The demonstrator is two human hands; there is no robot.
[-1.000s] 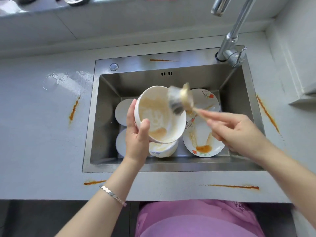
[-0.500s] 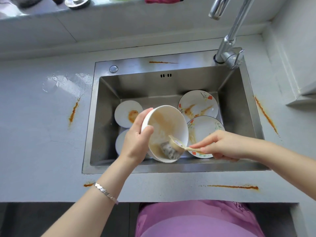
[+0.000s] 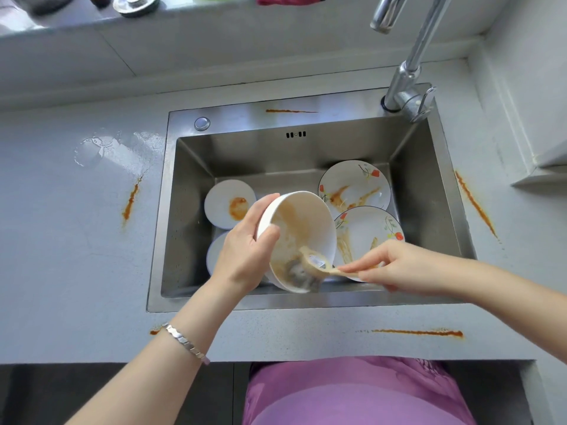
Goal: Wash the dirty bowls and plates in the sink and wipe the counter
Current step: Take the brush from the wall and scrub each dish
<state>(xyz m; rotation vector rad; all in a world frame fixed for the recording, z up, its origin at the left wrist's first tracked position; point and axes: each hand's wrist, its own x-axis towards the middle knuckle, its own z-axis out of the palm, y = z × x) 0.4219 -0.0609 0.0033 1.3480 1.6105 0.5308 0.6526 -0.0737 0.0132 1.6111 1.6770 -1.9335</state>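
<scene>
- Left hand (image 3: 245,256) grips the smeared bowl (image 3: 302,228); right hand (image 3: 395,268) fingers pinch the brush (image 3: 313,266) scrubbing inside.
- Plates (image 3: 356,187) and counter (image 3: 76,240) streaks remain unwashed.

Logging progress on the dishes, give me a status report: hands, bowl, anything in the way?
Left hand grips tilted bowl over sink. Right hand pinches brush, head inside bowl. Stained plates below, nothing blocking.

Location: domestic kitchen. Indicators: stainless steel sink (image 3: 245,154) recessed into a grey counter (image 3: 61,256), metal faucet (image 3: 402,78) at its rear corner, soiled plates (image 3: 359,179) in the basin.
</scene>
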